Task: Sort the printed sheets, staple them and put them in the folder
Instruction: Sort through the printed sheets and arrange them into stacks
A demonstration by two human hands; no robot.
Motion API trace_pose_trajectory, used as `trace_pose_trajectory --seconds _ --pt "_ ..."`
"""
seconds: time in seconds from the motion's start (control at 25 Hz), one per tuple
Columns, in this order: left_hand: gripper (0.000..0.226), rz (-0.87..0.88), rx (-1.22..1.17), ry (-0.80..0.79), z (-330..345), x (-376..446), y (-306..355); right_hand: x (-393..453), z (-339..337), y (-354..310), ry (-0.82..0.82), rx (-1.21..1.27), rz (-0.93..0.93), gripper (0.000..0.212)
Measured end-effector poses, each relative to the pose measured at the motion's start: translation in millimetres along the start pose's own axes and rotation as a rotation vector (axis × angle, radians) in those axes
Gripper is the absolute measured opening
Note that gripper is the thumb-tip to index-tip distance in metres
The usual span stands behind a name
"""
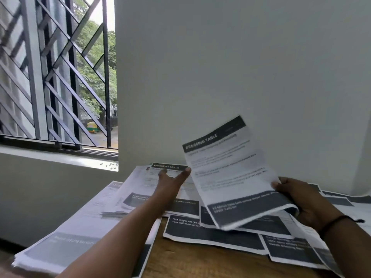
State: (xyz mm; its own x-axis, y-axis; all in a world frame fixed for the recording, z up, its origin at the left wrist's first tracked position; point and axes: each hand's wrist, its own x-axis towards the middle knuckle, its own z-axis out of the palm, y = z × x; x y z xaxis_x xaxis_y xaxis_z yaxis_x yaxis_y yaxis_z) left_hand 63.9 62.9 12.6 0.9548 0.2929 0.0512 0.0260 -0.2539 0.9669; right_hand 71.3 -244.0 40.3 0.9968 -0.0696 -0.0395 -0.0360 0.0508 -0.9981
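Pale wall (241,67) fills the upper frame; below, printed sheets (210,233) lie loose across the wooden table (190,263), unsorted. Right hand (301,199) pinches one raised sheet (230,173); left hand (170,181) reaches, fingers spread. Stapling and filing remain; no stapler or folder shows.

Pretty much the whole wooden table (200,261) is buried under overlapping printed sheets (212,235), with only a small bare strip left at the near edge. The back is blocked by the wall (241,67), and a raised sheet (230,173) is held across the right side, so open room is really only found above the papers.
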Motion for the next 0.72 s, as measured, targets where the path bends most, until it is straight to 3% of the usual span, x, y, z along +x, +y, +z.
trace_pose_trajectory --seconds 0.08,0.12,0.2,0.28,0.36,0.4,0.52,0.6,0.72 --pt "0.079 -0.065 -0.281 -0.267 -3.1 -6.3 5.4 -1.5 8.8 5.3 -0.027 0.019 0.017 0.017" --pt "0.060 -0.078 -0.398 -0.324 -5.3 -8.3 7.7 -1.9 15.6 8.7 -0.024 0.008 0.001 0.016" --pt "0.035 -0.100 -0.542 -0.340 -12.1 -8.7 8.6 -3.7 29.5 15.1 -0.023 -0.045 -0.040 0.017" --pt "0.029 -0.106 -0.560 -0.303 -18.2 -6.3 6.2 -6.8 36.9 17.0 -0.052 -0.092 -0.069 0.016" --pt "0.026 -0.084 -0.546 -0.217 -22.2 -3.6 4.7 -13.6 37.7 13.9 -0.053 -0.176 -0.069 0.031" --pt "0.024 -0.071 -0.562 -0.134 -24.7 -1.2 4.1 -14.6 34.4 13.1 -0.017 -0.341 -0.103 0.042" --pt "0.027 -0.072 -0.727 0.202 -40.1 11.7 1.4 -14.8 22.1 16.0 0.149 -1.227 -0.259 0.057" --pt "0.020 -0.122 -0.795 0.399 -55.0 21.5 -3.2 -16.9 21.2 21.7 0.025 -1.462 -0.200 0.073" --pt "0.023 -0.165 -0.784 0.436 -64.2 24.8 -6.6 -29.2 38.6 23.1 -0.315 -1.354 -0.222 0.098"
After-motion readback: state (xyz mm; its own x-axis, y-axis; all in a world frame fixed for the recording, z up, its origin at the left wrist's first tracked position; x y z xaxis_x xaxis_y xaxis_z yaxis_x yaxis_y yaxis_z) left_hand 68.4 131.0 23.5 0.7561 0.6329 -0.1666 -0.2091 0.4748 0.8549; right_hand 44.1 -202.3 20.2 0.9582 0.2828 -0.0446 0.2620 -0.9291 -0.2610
